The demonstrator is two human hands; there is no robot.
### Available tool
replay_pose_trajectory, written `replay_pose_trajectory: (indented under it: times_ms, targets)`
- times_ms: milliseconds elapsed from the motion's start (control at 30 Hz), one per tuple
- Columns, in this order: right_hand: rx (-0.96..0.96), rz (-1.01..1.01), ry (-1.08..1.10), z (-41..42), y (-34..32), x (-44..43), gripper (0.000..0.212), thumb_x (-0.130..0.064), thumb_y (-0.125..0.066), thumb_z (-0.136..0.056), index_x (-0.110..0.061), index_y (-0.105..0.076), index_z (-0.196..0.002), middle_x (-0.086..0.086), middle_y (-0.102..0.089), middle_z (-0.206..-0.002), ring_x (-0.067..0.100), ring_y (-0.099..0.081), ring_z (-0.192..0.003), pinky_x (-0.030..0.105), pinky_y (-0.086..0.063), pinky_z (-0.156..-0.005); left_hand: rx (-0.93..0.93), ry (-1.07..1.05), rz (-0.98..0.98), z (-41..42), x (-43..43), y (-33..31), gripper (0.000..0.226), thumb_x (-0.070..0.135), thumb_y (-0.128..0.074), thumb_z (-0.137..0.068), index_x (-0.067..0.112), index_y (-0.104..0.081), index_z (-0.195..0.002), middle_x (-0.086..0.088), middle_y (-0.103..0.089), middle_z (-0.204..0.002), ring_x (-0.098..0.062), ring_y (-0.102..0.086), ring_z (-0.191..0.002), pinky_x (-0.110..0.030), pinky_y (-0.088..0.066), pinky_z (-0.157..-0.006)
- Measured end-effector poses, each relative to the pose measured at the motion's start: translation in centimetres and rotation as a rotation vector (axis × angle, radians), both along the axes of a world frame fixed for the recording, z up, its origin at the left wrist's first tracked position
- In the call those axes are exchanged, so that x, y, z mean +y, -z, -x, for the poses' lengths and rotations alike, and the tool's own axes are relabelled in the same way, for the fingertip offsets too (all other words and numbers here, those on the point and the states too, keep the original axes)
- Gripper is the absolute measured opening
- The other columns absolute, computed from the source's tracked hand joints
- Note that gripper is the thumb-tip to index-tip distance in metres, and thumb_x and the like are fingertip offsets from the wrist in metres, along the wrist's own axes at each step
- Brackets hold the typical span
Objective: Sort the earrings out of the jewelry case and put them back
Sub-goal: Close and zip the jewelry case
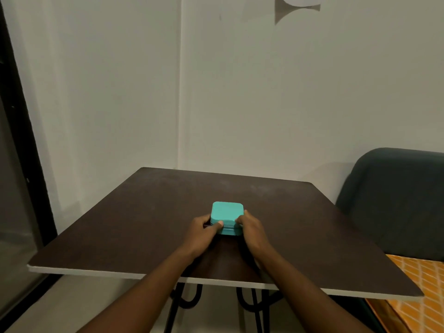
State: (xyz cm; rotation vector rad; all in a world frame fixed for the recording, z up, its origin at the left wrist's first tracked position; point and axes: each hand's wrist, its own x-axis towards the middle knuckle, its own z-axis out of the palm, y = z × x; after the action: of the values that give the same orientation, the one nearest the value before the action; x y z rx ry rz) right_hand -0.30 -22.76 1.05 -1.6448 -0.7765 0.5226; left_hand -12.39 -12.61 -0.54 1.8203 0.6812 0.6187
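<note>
Jewelry case [227, 217], closed, stands near the middle of the table [134, 227], apart from all edges. Left hand [201, 233] grips its 9 o'clock side, right hand [251, 230] its 3 o'clock side, fingers [240, 221] curled.

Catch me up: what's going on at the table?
A person is holding a small teal jewelry case on a dark table. The left hand grips its near-left corner with the thumb at the seam, and the right hand grips the near-right corner. The case is closed and no earrings are in view, so sorting has not begun. A dark chair stands to the right.
</note>
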Motion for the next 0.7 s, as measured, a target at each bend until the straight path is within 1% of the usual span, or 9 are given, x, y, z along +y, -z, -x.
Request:
replay_pose_trajectory:
  times_ms: [67,167,233,300,400,467,533,567,700]
  targets:
    - [-0.023,-0.012,0.012,-1.0,-0.7,1.4,0.028,-0.015,-0.044,-0.097,-0.016,-0.055,-0.123,0.003,-0.064,-0.114,0.013,-0.062,-0.097,0.028,-0.052,-0.077,-0.019,0.015,-0.008,-1.0,1.4,-0.8,0.044,0.026,-0.060,-0.100,0.018,-0.054,-0.143,0.003,-0.067,-0.128,-0.003,-0.064,-0.106,-0.018,-0.052,-0.084]
    - [-0.036,-0.025,0.016,-3.2,-1.9,4.1,0.032,-0.011,-0.046,-0.096,-0.005,-0.057,-0.125,0.012,-0.065,-0.116,0.017,-0.063,-0.094,0.021,-0.049,-0.068,-0.028,0.009,-0.042,-3.0,4.4,-2.3,0.041,0.025,-0.061,-0.099,0.015,-0.058,-0.139,0.005,-0.068,-0.120,0.001,-0.064,-0.096,-0.013,-0.049,-0.074]
    - [-0.050,-0.014,0.007,-4.8,-2.7,6.4,0.033,-0.012,-0.047,-0.096,-0.004,-0.056,-0.126,0.014,-0.064,-0.120,0.020,-0.063,-0.096,0.023,-0.049,-0.069,-0.015,-0.006,-0.060,-4.5,6.9,-3.3,0.046,0.028,-0.062,-0.098,0.015,-0.055,-0.141,0.001,-0.067,-0.127,-0.003,-0.064,-0.100,-0.019,-0.052,-0.082]
    - [-0.085,0.011,-0.001,-6.8,-2.9,8.9,0.033,-0.012,-0.047,-0.097,-0.004,-0.056,-0.127,0.013,-0.062,-0.121,0.017,-0.061,-0.094,0.022,-0.048,-0.068,0.012,-0.006,-0.087,-6.4,9.4,-3.7,0.049,0.031,-0.063,-0.097,0.016,-0.054,-0.143,-0.001,-0.066,-0.131,-0.007,-0.063,-0.105,-0.026,-0.053,-0.092]
    - [-0.161,0.061,0.000,-9.8,-2.9,11.9,0.030,-0.016,-0.045,-0.098,-0.004,-0.058,-0.123,0.012,-0.062,-0.119,0.016,-0.061,-0.093,0.024,-0.049,-0.069,0.047,0.001,-0.114,-9.3,12.7,-3.6,0.049,0.033,-0.062,-0.098,0.017,-0.053,-0.143,0.000,-0.065,-0.133,-0.006,-0.063,-0.104,-0.024,-0.052,-0.090]
    - [-0.171,0.066,0.012,-11.8,-2.8,13.9,0.027,-0.016,-0.044,-0.098,-0.005,-0.060,-0.117,0.010,-0.064,-0.111,0.014,-0.061,-0.090,0.019,-0.048,-0.065,0.076,0.005,-0.134,-11.5,14.9,-3.6,0.047,0.033,-0.060,-0.099,0.018,-0.054,-0.142,0.002,-0.066,-0.130,-0.003,-0.062,-0.101,-0.022,-0.051,-0.086]
    - [-0.198,0.088,0.034,-13.5,-2.8,15.3,0.020,-0.015,-0.042,-0.098,-0.006,-0.060,-0.102,0.004,-0.063,-0.093,0.008,-0.056,-0.077,0.009,-0.041,-0.055,0.122,-0.001,-0.152,-13.2,16.5,-3.4,0.042,0.036,-0.060,-0.098,0.020,-0.060,-0.137,0.006,-0.070,-0.119,-0.003,-0.064,-0.098,-0.026,-0.054,-0.086]
    - [-0.216,0.112,0.032,-14.4,-2.8,15.8,0.018,-0.015,-0.042,-0.099,-0.007,-0.058,-0.096,0.001,-0.059,-0.087,0.006,-0.052,-0.072,0.008,-0.039,-0.051,0.153,0.002,-0.152,-14.0,17.3,-3.3,0.040,0.037,-0.059,-0.098,0.021,-0.062,-0.135,0.008,-0.070,-0.114,-0.003,-0.066,-0.097,-0.029,-0.055,-0.088]
    - [-0.151,0.156,0.000,-16.5,-3.0,16.9,0.015,-0.016,-0.043,-0.098,-0.011,-0.057,-0.095,-0.005,-0.059,-0.083,0.005,-0.052,-0.072,0.010,-0.038,-0.051,0.219,0.014,-0.124,-15.8,18.6,-2.9,0.037,0.041,-0.059,-0.097,0.025,-0.066,-0.129,0.012,-0.071,-0.108,-0.002,-0.067,-0.094,-0.032,-0.057,-0.089]
